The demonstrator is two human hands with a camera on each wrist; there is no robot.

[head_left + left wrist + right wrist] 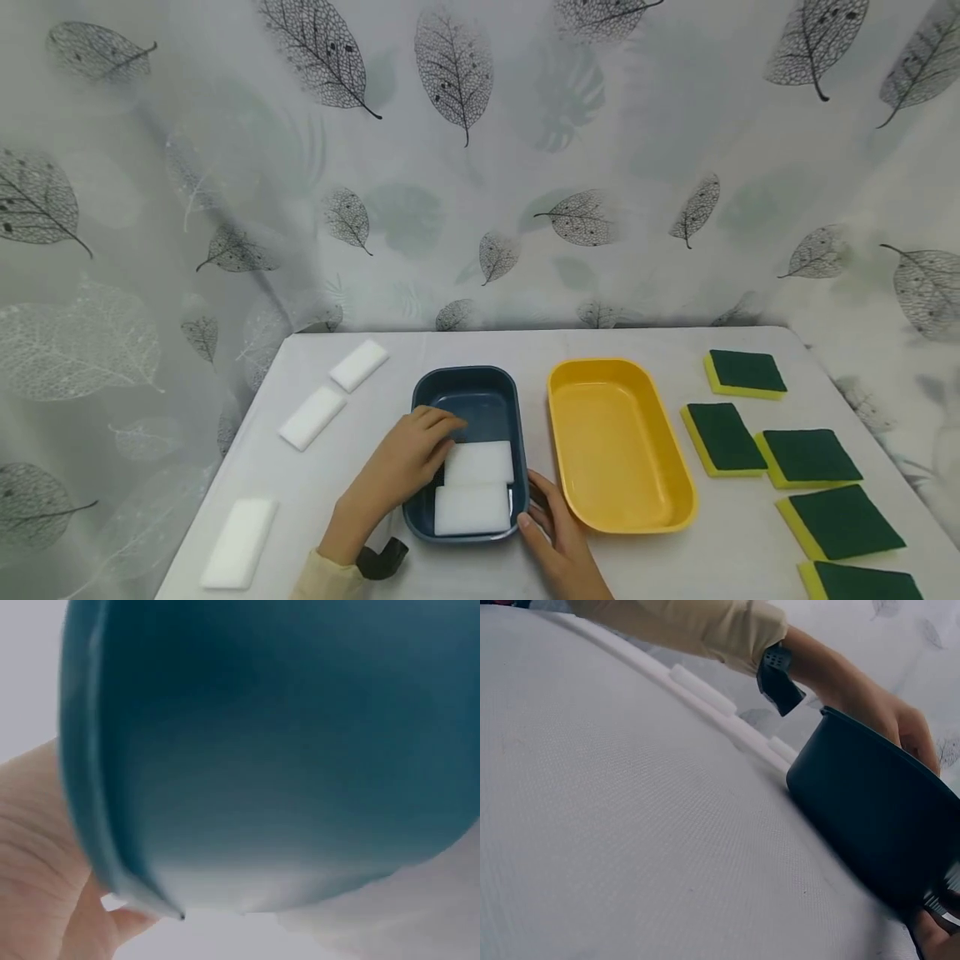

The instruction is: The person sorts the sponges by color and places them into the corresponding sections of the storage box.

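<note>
A dark blue tray [493,408] stands in the middle of the table with two white sponges in it, a front sponge [472,510] and another sponge [480,462] just behind. My left hand [420,446] reaches over the tray's left rim with bent fingers inside, beside the rear sponge; whether it pinches that sponge is hidden. My right hand [558,537] holds the tray's front right corner, thumb at the front and fingers along the right side. The blue wall [285,750] fills most of the left wrist view. In the right wrist view the tray's outer side [870,810] shows.
Right of the blue tray stands a yellow tray [618,433]. Several green-and-yellow scouring sponges [727,437] lie at the right. On the left are three white sponges, one near the front [240,542] and two farther back [313,417]. A leaf-patterned curtain [480,167] hangs behind the table.
</note>
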